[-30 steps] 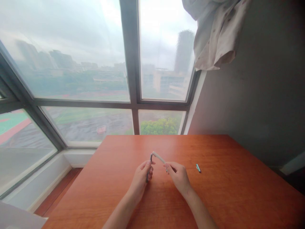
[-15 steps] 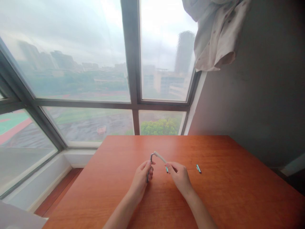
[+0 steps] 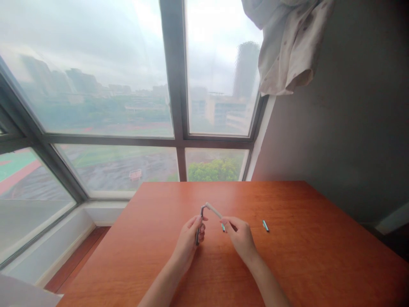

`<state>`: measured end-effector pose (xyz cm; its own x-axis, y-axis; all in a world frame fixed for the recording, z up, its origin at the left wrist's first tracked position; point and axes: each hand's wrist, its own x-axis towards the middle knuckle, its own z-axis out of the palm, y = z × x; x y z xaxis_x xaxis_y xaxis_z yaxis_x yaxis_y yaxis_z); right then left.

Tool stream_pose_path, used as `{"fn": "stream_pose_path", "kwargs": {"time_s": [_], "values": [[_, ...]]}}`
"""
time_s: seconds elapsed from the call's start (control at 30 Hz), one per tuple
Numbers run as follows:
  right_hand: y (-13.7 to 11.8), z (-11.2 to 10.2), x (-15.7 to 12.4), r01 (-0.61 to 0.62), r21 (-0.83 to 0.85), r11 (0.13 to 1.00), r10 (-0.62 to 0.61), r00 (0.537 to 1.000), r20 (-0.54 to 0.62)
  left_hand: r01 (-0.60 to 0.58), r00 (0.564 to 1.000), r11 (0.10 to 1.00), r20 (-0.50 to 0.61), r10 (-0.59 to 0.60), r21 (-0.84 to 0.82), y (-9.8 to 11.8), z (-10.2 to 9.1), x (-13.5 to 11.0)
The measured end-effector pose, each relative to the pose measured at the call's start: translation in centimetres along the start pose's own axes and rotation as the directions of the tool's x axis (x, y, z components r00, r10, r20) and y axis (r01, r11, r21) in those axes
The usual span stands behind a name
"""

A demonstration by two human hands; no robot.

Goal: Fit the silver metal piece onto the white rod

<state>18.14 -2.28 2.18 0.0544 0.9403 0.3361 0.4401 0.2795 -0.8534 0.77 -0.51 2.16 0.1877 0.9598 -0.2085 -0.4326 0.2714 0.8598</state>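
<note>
Two bare hands meet over the middle of an orange-brown wooden surface (image 3: 287, 264), each pinching one end of a thin object. The left hand (image 3: 188, 241) is closed around a dark, slim pen barrel (image 3: 199, 226), which stands nearly upright, its long axis running from the near end tucked in the fingers up and slightly away toward the window. The right hand (image 3: 241, 236) has its fingertips closed on a pale, slender refill (image 3: 213, 210); this piece slants from the fingers up and to the left, so that its far tip meets the top of the barrel and the two parts form an upside-down V above the surface. A small teal end (image 3: 223, 227) shows just below the right fingertips; whether it belongs to the refill or is a separate bit cannot be told. To the right of the right hand, apart from it, a short teal cap (image 3: 265, 225) lies flat on the surface, its long axis running from far-left to near-right. Both forearms come in from the near edge. Beyond the far edge of the surface stands a large window (image 3: 174, 106) with dark frames, showing a hazy city and green trees. A pale, spotted cloth (image 3: 287, 47) hangs bunched at the upper right, beside a grey wall (image 3: 351, 128).
</note>
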Motion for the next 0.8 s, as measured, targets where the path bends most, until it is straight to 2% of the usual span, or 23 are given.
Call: {"fn": "stream_pose_path", "kwargs": {"time_s": [0.6, 0.8], "values": [[0.02, -0.11, -0.01, 0.049, -0.028, 0.998, -0.050, 0.998, -0.025, -0.001, 0.992, 0.999, 0.122, 0.007, -0.049, 0.00, -0.01, -0.06], [0.31, -0.17, 0.07, 0.033, -0.038, 0.999, -0.034, 0.999, -0.034, -0.026, 0.995, 0.999, 0.100, 0.030, -0.043, 0.02, 0.04, 0.00]]}}
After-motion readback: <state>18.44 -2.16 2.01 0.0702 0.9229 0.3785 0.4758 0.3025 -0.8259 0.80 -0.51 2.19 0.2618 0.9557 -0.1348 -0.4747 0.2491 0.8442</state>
